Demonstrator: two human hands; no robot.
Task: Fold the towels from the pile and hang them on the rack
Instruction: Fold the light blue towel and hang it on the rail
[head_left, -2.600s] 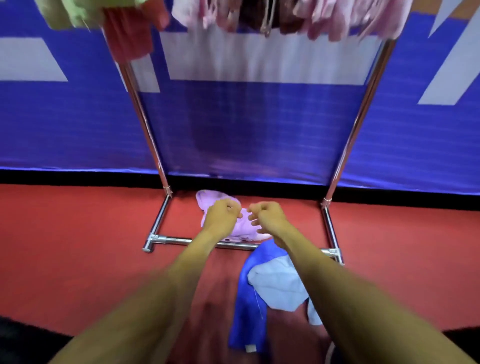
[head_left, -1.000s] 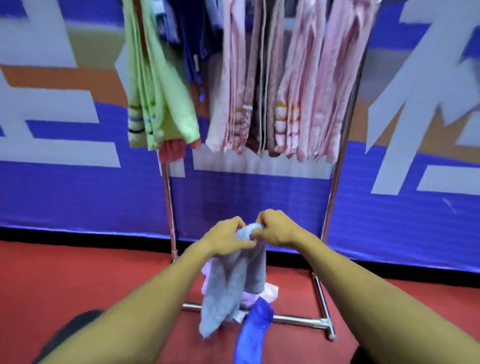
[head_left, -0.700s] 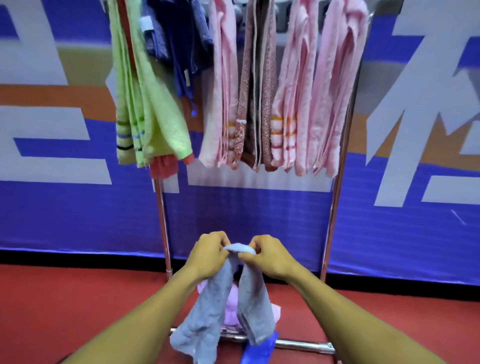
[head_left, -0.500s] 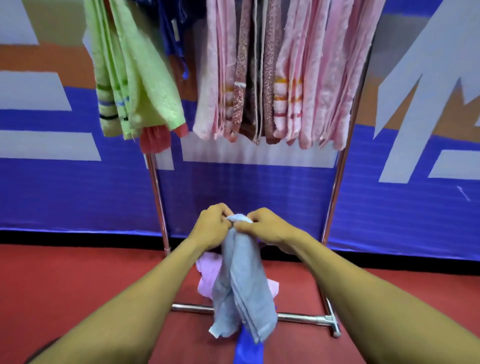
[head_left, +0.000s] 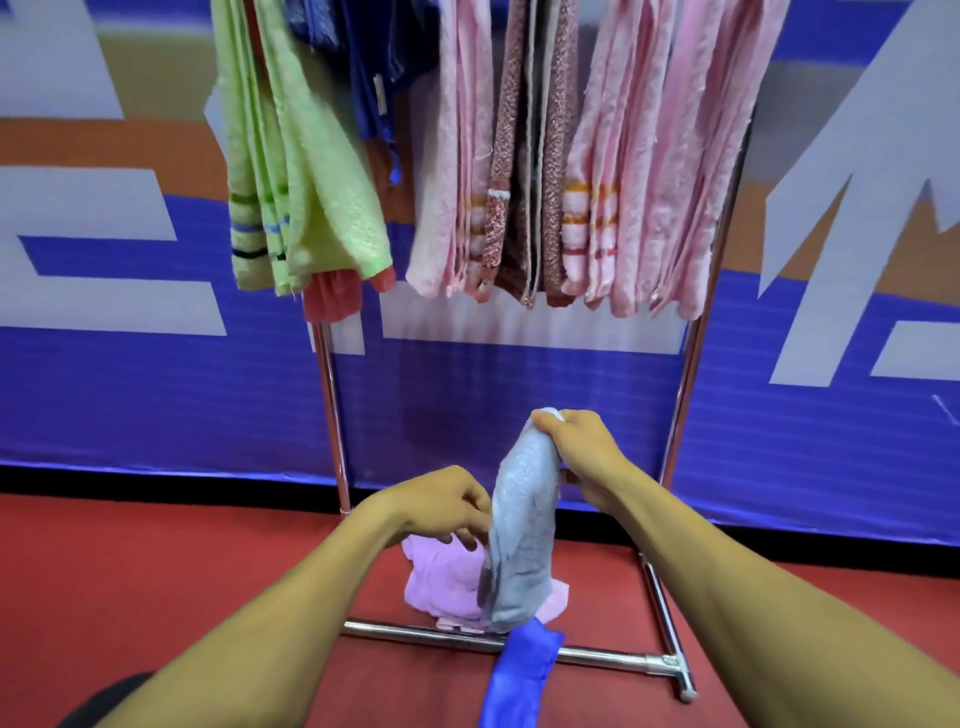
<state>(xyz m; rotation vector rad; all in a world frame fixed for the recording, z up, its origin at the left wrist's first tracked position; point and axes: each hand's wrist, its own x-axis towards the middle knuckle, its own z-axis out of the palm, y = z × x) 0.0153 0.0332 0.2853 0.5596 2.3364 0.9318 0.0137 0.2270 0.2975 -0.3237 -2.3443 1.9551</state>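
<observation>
Grey towel (head_left: 522, 525): we pinch its bunched top in our right hand (head_left: 584, 452); it hangs doubled in front of the rack (head_left: 680, 395).
Left hand (head_left: 441, 506): loosely curled beside the cloth's left edge; whether it touches we cannot tell.
Risk: one-handed, the fold may slip open and uneven.
Risk: the rail looks crowded with pink towels (head_left: 639, 156), so hanging could drag neighbours.
Hidden: the rail itself is cut off above; the lilac towel (head_left: 441, 577) and blue cloth (head_left: 519, 675) below are partly covered.
</observation>
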